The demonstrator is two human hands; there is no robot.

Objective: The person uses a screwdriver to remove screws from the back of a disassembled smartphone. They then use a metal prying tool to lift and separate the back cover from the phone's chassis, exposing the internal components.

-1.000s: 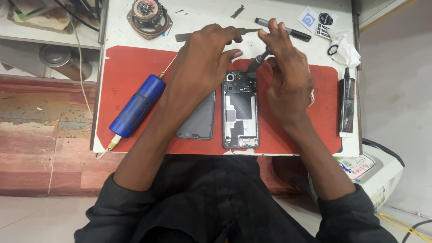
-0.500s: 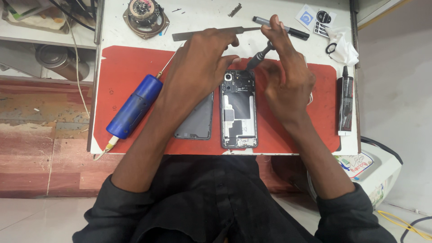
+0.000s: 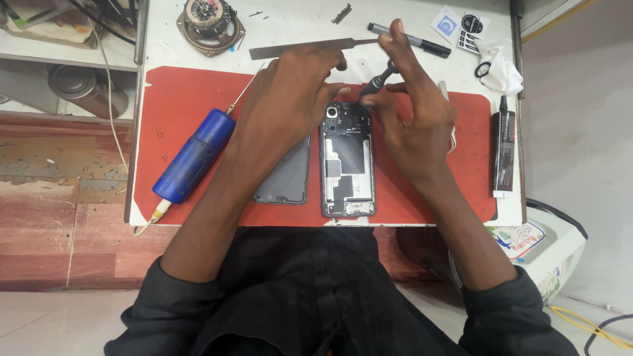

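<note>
Two hands: both work over the top end of an opened phone on a white bench seen from above.
Bench (image 3: 297,29): white top, with a red mat laid on most of it.
Red mat (image 3: 191,99): it lies under the phone, the back cover and the blue tool.
Blue tool (image 3: 194,155): thick blue cylinder with a thin metal tip, it lies slanted on the left part of the mat, well apart from the phone.
Opened phone (image 3: 347,168): it lies flat in the middle of the mat, back side up, the inner plates and the camera at the top are visible.
Back cover (image 3: 285,181): dark grey panel, just beside the phone on its left, partly under the left forearm.
Left hand (image 3: 293,99): fingers bent, the fingertips rest at the top left corner of the phone; it grasps nothing that can be seen.
Right hand (image 3: 412,118): thumb and fingers pinch a small dark screwdriver, other fingers spread upward.
Screwdriver (image 3: 377,82): tilted, its tip points down at the top edge of the phone.
Metal ruler (image 3: 303,47): long and flat, behind the hands.
Glue tube (image 3: 504,155): black and white, at the right edge of the bench.
Grey pen (image 3: 409,39): near the ruler end.
</note>
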